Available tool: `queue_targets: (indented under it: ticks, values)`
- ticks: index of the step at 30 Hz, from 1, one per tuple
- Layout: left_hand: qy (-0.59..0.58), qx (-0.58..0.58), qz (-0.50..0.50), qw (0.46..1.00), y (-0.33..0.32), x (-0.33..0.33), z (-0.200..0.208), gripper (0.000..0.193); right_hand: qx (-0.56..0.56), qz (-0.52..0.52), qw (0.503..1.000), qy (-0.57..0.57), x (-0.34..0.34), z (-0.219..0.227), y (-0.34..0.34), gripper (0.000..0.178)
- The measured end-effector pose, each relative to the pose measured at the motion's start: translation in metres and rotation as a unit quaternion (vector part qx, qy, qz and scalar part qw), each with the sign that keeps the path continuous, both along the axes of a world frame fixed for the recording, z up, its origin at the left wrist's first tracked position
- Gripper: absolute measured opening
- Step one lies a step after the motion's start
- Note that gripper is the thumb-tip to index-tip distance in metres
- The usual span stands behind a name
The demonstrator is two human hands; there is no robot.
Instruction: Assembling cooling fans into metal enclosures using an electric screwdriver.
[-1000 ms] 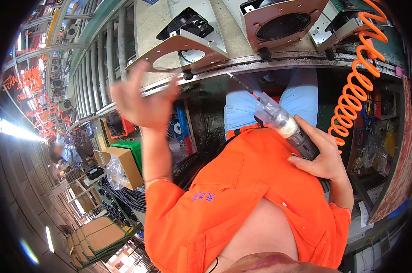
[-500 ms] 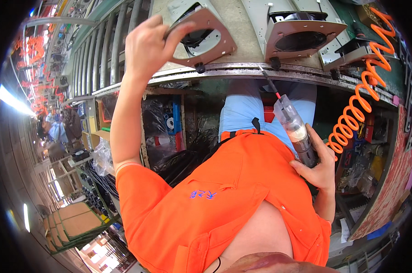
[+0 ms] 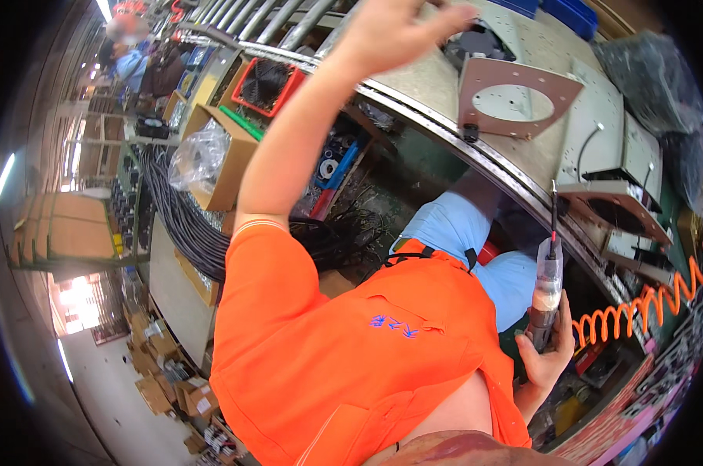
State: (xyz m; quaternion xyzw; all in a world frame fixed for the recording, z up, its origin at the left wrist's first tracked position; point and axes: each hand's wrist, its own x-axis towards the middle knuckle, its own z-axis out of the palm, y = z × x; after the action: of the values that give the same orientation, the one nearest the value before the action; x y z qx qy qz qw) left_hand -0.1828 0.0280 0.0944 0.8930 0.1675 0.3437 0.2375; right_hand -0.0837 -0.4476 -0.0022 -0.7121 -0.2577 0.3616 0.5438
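Note:
My right hand (image 3: pixel 550 359) is wrapped round a power screwdriver (image 3: pixel 547 303) with a clear sleeve over its front. Its long thin bit points up toward the bench edge. High in the view, my left hand (image 3: pixel 390 35) is raised over the bench, thumb stretched out and nothing visible in it; the picture's top edge cuts off some fingers. Near that hand lies a black fan (image 3: pixel 479 45). A brown metal plate (image 3: pixel 479 93) with a large round hole stands tilted at the bench edge, joined to a pale panel. Farther right is another holed brown plate (image 3: pixel 638 216).
An orange coiled hose (image 3: pixel 631 318) runs on the right. Clear plastic wrap (image 3: pixel 650 78) lies on the bench's far right. Metal rollers (image 3: pixel 277 23) continue the bench leftward. On the left are a red bin (image 3: pixel 270 85), a cardboard box (image 3: pixel 225 175) and bundled black cables (image 3: pixel 180 213).
The view has swung left, so the bench now appears shifted right and tilted. My left hand remains raised, now nearer the black fan. The screwdriver stays in my right hand, pointing more upright.

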Motion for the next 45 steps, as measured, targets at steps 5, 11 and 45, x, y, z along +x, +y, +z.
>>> queue_targets:
  ticks: [5, 11, 45]
  values:
    - [0.346, 0.106, 0.283, 0.888, 0.203, -0.198, -0.008, 0.072, -0.006, 0.034, 0.999, -0.034, 0.008, 0.007, 0.019, 0.097]
    - [0.582, -0.13, 0.297, 0.746, 0.264, -0.299, -0.066, 0.102, -0.036, 0.024, 0.998, -0.037, 0.005, 0.005, 0.031, 0.095]
    - [0.354, -0.324, -0.04, 0.876, 0.012, -0.156, 0.038, 0.024, 0.022, 0.053, 0.987, 0.149, 0.008, -0.004, 0.022, 0.108]
